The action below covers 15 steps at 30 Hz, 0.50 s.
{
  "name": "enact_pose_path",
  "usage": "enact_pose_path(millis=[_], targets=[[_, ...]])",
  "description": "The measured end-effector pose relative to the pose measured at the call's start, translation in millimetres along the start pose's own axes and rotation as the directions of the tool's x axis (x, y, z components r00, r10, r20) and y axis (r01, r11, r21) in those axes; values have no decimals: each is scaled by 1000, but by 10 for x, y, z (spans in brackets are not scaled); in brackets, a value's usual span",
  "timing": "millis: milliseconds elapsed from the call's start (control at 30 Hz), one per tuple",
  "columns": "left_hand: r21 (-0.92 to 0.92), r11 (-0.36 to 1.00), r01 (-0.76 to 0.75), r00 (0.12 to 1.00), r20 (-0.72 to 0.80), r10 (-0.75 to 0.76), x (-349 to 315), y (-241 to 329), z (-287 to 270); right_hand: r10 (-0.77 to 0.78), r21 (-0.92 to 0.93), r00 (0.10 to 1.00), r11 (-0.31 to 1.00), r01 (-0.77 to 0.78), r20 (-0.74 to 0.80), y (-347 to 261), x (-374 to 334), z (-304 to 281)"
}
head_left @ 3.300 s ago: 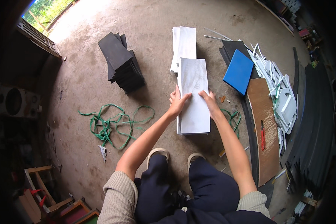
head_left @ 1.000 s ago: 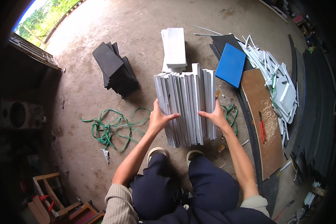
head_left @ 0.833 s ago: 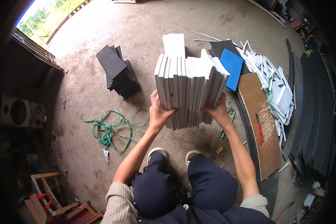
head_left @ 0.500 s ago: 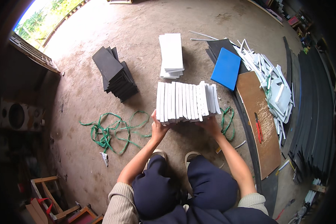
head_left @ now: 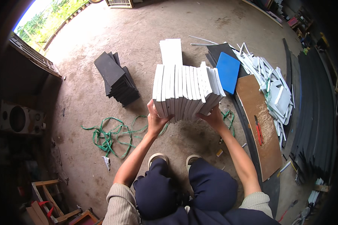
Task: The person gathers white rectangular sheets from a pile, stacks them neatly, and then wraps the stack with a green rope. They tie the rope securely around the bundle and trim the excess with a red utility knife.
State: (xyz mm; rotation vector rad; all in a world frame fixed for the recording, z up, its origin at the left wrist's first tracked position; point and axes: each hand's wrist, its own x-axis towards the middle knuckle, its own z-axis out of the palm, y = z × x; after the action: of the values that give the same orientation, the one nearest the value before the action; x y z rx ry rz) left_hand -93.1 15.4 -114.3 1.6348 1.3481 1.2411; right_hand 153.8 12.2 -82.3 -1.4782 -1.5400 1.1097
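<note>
Thin white rectangular boards in an upright row (head_left: 186, 86) have shifted up the view, partly hiding the white board stack (head_left: 171, 51) beyond. Edges uneven, one protruding. Left hand (head_left: 156, 120) and right hand (head_left: 214, 119) clamp its ends.

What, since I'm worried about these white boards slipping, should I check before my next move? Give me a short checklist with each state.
1. Both hands gripping: ok; left hand and right hand hold opposite sides of the bundle of white boards.
2. Upper ends level: not ok; one board sticks up above its neighbours.
3. Bundle tied: not ok; no tie shows around it.
4. Underside supported: cannot tell; hidden in this view.
5. Shoes off the green cord: ok; they are apart from it.
6. Red-handled tool away from the feet: ok; it lies on the brown board at the right.
</note>
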Motion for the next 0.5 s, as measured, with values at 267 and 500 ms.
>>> enact_pose_path(millis=[267, 500], targets=[[70, 995, -70, 996, 56, 66, -134, -76, -15, 329, 21, 870, 932, -361, 368, -31, -83, -287], [142, 987, -75, 997, 27, 72, -113, -101, -15, 323, 260, 756, 802, -538, 570, -39, 143, -548]])
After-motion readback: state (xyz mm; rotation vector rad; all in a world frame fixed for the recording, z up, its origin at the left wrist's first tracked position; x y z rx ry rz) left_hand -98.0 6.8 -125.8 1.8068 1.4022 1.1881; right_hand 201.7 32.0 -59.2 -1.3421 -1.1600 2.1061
